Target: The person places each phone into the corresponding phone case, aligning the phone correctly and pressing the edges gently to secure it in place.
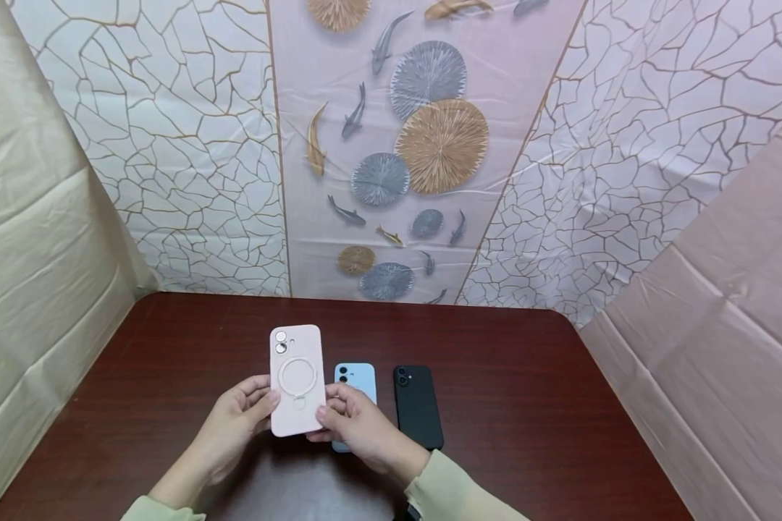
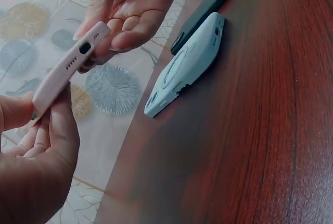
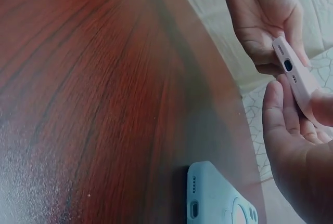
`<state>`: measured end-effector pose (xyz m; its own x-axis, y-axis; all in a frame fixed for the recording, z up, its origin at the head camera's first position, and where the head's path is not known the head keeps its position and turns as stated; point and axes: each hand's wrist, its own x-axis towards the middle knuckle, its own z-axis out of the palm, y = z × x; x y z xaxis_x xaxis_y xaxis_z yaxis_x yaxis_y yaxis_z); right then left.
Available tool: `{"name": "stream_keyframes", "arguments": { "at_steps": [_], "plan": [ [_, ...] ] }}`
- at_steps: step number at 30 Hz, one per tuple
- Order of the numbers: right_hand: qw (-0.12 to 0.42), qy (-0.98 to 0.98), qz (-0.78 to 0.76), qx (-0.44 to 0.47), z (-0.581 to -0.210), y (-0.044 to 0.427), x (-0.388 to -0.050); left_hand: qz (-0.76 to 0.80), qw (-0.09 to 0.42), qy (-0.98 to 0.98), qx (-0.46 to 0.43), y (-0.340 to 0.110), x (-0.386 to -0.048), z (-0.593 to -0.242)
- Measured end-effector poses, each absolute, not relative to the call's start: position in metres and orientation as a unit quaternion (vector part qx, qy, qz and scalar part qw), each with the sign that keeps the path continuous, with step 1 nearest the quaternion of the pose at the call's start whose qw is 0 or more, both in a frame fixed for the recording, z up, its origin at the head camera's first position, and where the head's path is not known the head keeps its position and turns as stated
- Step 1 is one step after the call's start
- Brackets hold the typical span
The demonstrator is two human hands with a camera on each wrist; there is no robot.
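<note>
A pale pink phone case [image 1: 297,420] with a ring on its back is held up over the table, its camera end at the top. My left hand [image 1: 232,423] pinches its left edge, thumb on the back face. At the lower right corner my right hand [image 1: 363,427] grips it the same way. In the left wrist view the bottom edge of the pink case [image 2: 61,73] shows a port cutout and small holes. A light blue phone case [image 1: 360,376] lies behind the right hand, partly hidden by it. Right of that lies a black phone case [image 1: 418,409].
The dark red wooden table [image 1: 528,405] carries the two lying cases near its middle. Patterned cloth [image 1: 195,145] hangs behind the table's far edge. More cloth drapes along the left [image 1: 39,217] and the right [image 1: 723,311] sides.
</note>
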<state>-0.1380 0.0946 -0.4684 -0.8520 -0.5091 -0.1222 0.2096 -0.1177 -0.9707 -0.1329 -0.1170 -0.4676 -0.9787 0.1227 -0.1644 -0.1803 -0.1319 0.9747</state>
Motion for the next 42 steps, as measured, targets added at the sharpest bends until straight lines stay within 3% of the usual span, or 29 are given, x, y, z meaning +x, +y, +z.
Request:
{"name": "stream_keyframes", "arguments": {
  "at_steps": [9, 15, 32, 42],
  "plan": [
    [0.182, 0.692, -0.694, -0.072, -0.463, 0.089, -0.146, 0.720, 0.113, 0.685, -0.005, -0.127, -0.130, -0.472],
    [0.158, 0.738, -0.653, -0.068, -0.465, 0.081, -0.149, 0.687, 0.124, 0.714, 0.059, -0.136, -0.130, -0.474],
    [0.075, 0.903, -0.408, -0.108, -0.479, 0.036, -0.145, 0.407, 0.003, 0.911, 0.065, -0.141, -0.136, -0.492],
    [0.031, 0.937, -0.320, -0.139, -0.482, 0.032, -0.150, 0.395, 0.008, 0.916, 0.070, -0.141, -0.143, -0.495]
  ]
}}
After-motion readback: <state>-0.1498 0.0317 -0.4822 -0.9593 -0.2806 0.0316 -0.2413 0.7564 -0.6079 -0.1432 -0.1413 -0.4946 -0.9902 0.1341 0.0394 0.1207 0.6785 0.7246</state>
